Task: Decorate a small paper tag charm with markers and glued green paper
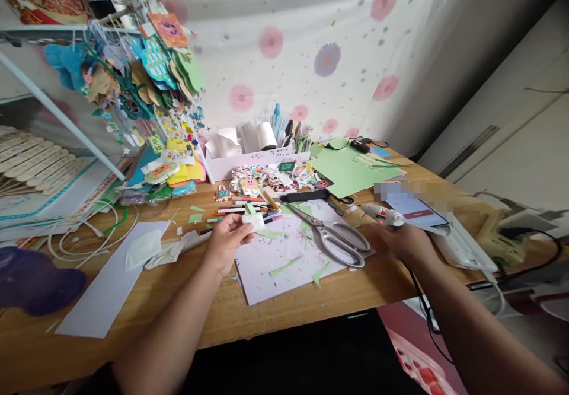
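Note:
My left hand pinches a small white paper piece between thumb and fingers; a bit of green paper shows at its upper edge. Off to the right, my right hand is wrapped round a white hot glue gun, its nozzle pointing left and its black cord hanging below. Between the hands lies a white sheet strewn with green paper scraps. Large grey-handled scissors rest on the sheet's right part, near the glue gun. Several markers lie just beyond my left hand.
Behind are a pile of small paper cutouts, a white box of pens and rolls, and green paper sheets. A phone and white power strip lie right. Hanging crafts and white cables are left.

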The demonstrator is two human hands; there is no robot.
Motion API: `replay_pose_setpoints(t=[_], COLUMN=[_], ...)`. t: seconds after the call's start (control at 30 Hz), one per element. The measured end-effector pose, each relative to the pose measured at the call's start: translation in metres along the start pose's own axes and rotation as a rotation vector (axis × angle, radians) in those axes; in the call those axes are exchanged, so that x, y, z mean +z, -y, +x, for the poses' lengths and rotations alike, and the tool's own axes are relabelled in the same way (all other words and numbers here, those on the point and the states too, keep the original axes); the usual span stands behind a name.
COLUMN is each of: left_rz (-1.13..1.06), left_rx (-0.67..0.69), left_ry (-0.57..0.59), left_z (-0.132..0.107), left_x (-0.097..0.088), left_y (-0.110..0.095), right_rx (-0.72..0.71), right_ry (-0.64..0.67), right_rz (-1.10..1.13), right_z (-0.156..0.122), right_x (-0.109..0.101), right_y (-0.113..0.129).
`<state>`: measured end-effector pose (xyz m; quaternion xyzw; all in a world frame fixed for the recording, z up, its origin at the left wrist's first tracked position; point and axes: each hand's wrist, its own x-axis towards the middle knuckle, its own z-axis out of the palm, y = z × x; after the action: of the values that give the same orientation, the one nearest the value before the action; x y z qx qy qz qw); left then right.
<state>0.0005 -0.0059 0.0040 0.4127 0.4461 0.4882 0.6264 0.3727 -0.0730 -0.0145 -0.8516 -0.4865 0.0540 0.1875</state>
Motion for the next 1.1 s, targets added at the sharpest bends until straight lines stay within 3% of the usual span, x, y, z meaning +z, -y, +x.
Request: replay_pose_setpoints(t=[0.13, 0.2, 0.23, 0.33, 0.37, 0.43, 0.5, 0.57, 0.7, 0.8, 0.97, 1.1], left_rz=[0.041, 0.061, 0.073, 0.15, 0.188, 0.253, 0.296, 0.355, 0.541, 0.61, 0.782, 0.954], left_rx=[-0.028, -0.05, -0.065, -0.104, -0.101, -0.073, -0.026, 0.012, 0.001, -0.026, 0.05, 0.15], left_ry=[0.032, 0.055, 0.064, 0.086, 0.087, 0.075, 0.054, 0.056, 0.071, 0.026, -0.09, -0.147], left_z=[-0.001, -0.002, -0.002, -0.003, -0.003, -0.003, -0.005, -0.009, -0.023, -0.031, -0.036, -0.043], left_x=[0.0, 0.0, 0.0, 0.002, 0.002, 0.004, 0.006, 0.006, -0.002, -0.012, -0.021, -0.023], left_y=[0.002, 0.002, 0.002, 0.003, 0.004, 0.004, 0.002, 0.0, 0.002, 0.014, 0.029, 0.027], right_rx=[0.003, -0.018, -0.034, -0.115, -0.135, -0.279, -0.593, -0.816, -1.013, -1.088, -1.205, -1.249], right_ry=[0.031, -0.029, -0.109, -0.535, -0.613, -0.666, -0.681, -0.589, -0.352, -0.216, 0.054, 0.129], right_rz=[-0.027, -0.01, 0.007, 0.079, 0.092, 0.137, 0.236, 0.321, 0.41, 0.37, 0.197, 0.108], right_z=[-0.008, -0.023, -0.032, -0.06, -0.068, -0.081, -0.089, -0.093, -0.093, -0.091, -0.093, -0.098], right_x=[-0.003, -0.006, -0.006, 0.0, 0.004, 0.011, 0.017, 0.021, 0.022, 0.024, 0.035, 0.043], right_y=[-0.01, -0.02, -0.025, -0.037, -0.037, -0.032, -0.016, 0.005, 0.047, 0.069, 0.095, 0.103])
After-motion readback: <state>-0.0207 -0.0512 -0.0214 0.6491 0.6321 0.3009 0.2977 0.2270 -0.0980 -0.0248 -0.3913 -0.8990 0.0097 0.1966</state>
